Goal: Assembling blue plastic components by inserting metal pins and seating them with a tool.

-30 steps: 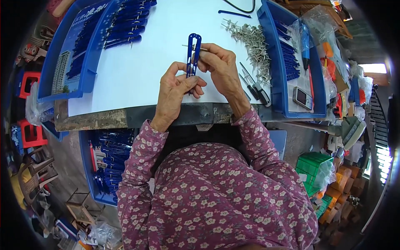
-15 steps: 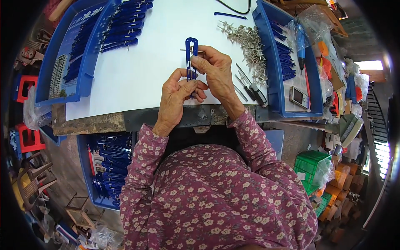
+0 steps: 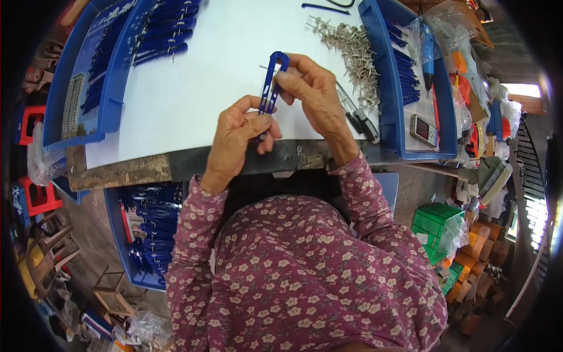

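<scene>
Above the white-covered table, both my hands hold one slim blue piece (image 3: pixel 269 88) with two long arms joined at a rounded top. My left hand (image 3: pixel 236 136) pinches its lower end between thumb and fingers. Higher up, the thumb and fingers of my right hand (image 3: pixel 311 88) close on its top part. A thin metal pin (image 3: pixel 263 67) sticks out from the left side near the top; my right fingers hide its other end. The piece leans slightly, its top toward the right.
Silvery headed pins (image 3: pixel 352 53) lie heaped beside a blue tray (image 3: pixel 400 138) at right, with screwdrivers (image 3: pixel 366 123) near it. Blue pieces (image 3: pixel 167 29) lie in rows by another blue tray (image 3: pixel 111 126) at left. A third tray (image 3: pixel 126 264) of blue pieces sits below the table edge.
The blue piece has tilted from nearly upright to leaning right at the top. My left hand has shifted slightly left and down, my right hand slightly right. The view has moved a little too.
</scene>
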The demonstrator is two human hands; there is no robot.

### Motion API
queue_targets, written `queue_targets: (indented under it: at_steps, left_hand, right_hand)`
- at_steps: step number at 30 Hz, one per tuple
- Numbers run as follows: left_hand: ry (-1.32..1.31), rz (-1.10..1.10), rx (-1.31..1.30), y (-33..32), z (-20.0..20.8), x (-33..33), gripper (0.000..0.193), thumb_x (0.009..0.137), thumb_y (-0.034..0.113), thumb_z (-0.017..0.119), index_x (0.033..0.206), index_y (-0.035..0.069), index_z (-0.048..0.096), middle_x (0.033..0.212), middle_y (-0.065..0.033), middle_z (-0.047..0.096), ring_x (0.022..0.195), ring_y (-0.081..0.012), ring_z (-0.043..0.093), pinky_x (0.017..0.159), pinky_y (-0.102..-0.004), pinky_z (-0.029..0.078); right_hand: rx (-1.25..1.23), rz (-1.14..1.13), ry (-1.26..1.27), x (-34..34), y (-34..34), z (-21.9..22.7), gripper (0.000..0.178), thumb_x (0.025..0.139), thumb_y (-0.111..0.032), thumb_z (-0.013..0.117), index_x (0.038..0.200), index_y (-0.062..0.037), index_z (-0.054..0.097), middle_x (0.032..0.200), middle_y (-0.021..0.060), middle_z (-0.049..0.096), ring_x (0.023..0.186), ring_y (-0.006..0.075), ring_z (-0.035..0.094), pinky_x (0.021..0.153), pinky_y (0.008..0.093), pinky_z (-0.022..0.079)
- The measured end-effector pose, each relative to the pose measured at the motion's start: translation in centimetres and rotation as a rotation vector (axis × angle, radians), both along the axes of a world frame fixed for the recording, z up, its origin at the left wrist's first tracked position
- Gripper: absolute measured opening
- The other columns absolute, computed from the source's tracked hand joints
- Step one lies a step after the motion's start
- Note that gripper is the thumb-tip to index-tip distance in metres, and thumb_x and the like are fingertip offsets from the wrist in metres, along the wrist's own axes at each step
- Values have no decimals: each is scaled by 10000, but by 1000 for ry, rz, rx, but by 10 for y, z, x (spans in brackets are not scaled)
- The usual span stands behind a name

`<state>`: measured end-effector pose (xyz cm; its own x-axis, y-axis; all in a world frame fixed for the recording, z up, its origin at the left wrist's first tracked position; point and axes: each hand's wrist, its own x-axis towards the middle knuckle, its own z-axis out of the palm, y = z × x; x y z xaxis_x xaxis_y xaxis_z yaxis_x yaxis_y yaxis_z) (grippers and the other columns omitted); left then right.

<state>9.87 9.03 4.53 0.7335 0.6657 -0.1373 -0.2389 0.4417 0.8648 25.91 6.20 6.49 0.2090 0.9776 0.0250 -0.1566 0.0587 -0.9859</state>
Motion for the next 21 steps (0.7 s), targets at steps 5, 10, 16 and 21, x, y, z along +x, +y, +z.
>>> queue_targets:
  at_steps: [5,10,16,21]
  left_hand:
    - [245,-103,42,0,15,-52,178,859,172,509,925,11,542,617,-28,544,463,-28,407,416,-148,284]
    - [496,-231,146,5,28,-102,247,864,199,498,976,-14,551,588,45,459,499,-12,358,445,-160,267]
    - [455,-287,255,8,9,-140,249,859,206,510,981,-10,528,599,55,404,524,-17,360,474,-162,271]
    - [620,-135,381,6,13,-150,235,797,134,549,996,12,523,641,23,445,575,-54,410,515,-194,337]
  right_hand:
    - [-27,151,-18,-7,-19,4,367,845,-149,569,1164,18,497,754,0,515,636,66,477,568,188,392]
    - [-71,308,-461,-34,-40,-7,314,802,-34,583,1111,-15,528,804,17,529,716,70,510,621,203,425]
    - [290,248,-967,-80,-44,-27,373,674,-3,674,1012,-25,518,898,101,503,692,255,527,571,339,428]
    - [430,268,-1047,-92,-33,-38,362,679,-27,671,996,-11,497,918,111,487,745,266,521,611,342,440]
